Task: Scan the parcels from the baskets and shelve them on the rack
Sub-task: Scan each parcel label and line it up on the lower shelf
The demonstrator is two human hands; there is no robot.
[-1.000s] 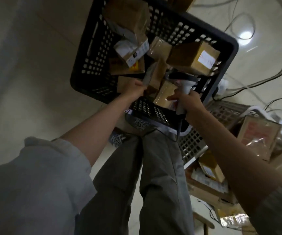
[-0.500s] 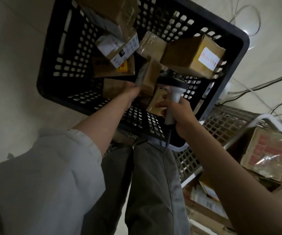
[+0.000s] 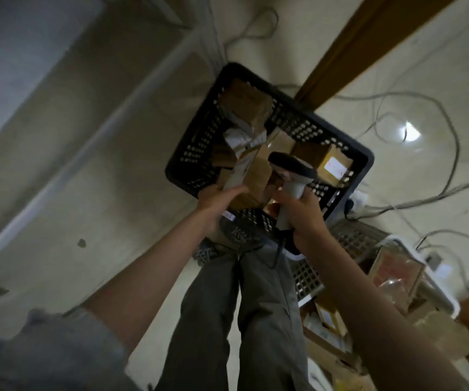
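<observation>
Holding a brown cardboard parcel in our left hand, we stand over the black perforated plastic basket. Our right hand clasps the white handheld scanner beside it.

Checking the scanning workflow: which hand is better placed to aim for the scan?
Right: the right hand already has the scanner in its grip, beside the parcel the left hand holds.

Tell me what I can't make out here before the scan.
- Held parcel, head view: label text lost to motion blur.
- Scanner: its window faces away.
- Black basket: floor hidden under parcels.
- White basket: contents blurred, partly behind the right forearm.
</observation>
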